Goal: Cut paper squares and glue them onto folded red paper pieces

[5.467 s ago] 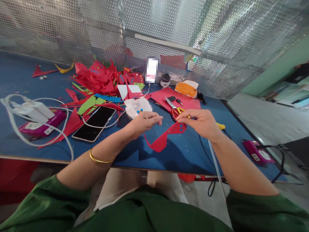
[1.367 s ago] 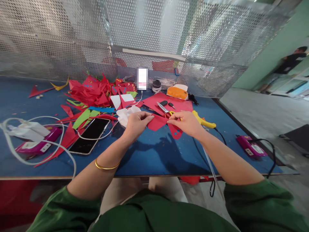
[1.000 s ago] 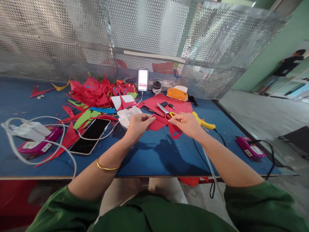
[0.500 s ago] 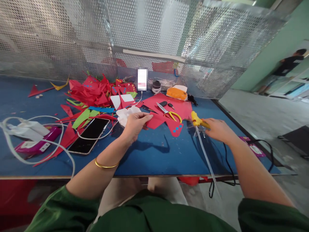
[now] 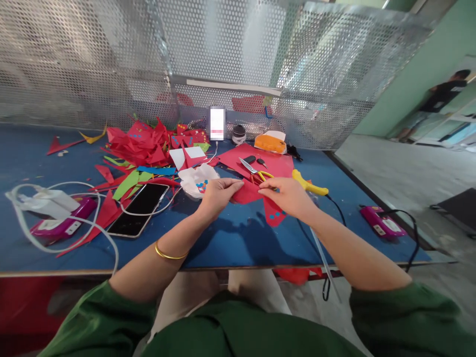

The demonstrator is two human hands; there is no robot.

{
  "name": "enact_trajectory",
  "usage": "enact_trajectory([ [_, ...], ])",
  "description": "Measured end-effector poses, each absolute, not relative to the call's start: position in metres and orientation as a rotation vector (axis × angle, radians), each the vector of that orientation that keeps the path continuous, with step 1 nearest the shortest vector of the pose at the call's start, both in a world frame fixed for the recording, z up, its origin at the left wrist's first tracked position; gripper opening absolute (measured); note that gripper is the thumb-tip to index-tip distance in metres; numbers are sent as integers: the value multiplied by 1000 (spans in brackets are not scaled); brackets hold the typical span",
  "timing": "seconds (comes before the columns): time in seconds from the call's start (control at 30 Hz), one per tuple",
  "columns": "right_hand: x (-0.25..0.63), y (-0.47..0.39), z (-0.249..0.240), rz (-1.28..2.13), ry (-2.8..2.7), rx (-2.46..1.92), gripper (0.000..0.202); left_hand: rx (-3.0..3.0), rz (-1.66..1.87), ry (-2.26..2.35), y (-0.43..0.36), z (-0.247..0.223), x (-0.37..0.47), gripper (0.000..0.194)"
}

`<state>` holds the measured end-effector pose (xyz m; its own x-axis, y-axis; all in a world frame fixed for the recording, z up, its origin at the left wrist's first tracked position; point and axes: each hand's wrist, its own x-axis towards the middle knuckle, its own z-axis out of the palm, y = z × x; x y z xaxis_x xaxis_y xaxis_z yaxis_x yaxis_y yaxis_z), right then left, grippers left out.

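Note:
Between my two hands is a red paper piece (image 5: 248, 192), held up off the table. My left hand (image 5: 220, 194), below a gold bangle, pinches its left edge between thumb and fingers. My right hand (image 5: 288, 196) grips the upper right edge. From under the right hand shows a red paper part with blue dots (image 5: 273, 214); whether it is joined to the held piece I cannot tell. Just beyond the hands, scissors (image 5: 253, 167) with yellow handles lie on a large red sheet (image 5: 238, 154). Right of the right hand, a yellow glue gun (image 5: 310, 184) rests on the table with its clear stick trailing down.
A white dish (image 5: 193, 179) with small coloured bits sits left of my hands. Farther left are a black phone (image 5: 139, 210), white cables, a purple power strip (image 5: 80, 214) and a red paper heap (image 5: 143, 141). Another purple strip (image 5: 381, 223) lies right. Mesh panels stand behind.
My right hand has let go of the glue gun, which now lies on the table. It has moved left and taken hold of the red paper piece that my left hand keeps holding.

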<state>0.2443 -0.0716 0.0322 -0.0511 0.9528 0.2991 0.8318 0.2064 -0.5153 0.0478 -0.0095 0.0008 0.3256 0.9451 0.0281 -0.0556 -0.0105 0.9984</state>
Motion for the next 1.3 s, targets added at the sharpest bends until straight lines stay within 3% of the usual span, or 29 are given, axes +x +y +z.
enact_trajectory([
  [0.27,271,-48,35,50,-1854,-1833,20,1037,1129,819,6,8,32,26],
  [0.5,248,-45,7,78,-2042,-1825,13,637,948,690,4,23,37,36],
  [0.6,235,-36,16,43,-1990,-1751,25,662,932,634,2,33,44,32],
  [0.7,219,-23,28,341,-1911,-1431,42,784,896,562,4,41,52,31],
  [0.8,206,-9,33,843,-1858,-1108,48,950,918,584,9,47,60,31],
  [0.87,203,-1,33,971,-1860,-1087,49,1030,1034,644,15,49,62,31],
  [1.0,209,5,29,997,-1826,-1120,48,1072,1241,629,25,50,58,30],
  [1.13,217,6,20,978,-1748,-1144,49,914,1104,474,31,56,53,30],
  [1.3,237,32,14,800,-1531,-1246,48,970,1143,681,49,62,49,28],
])
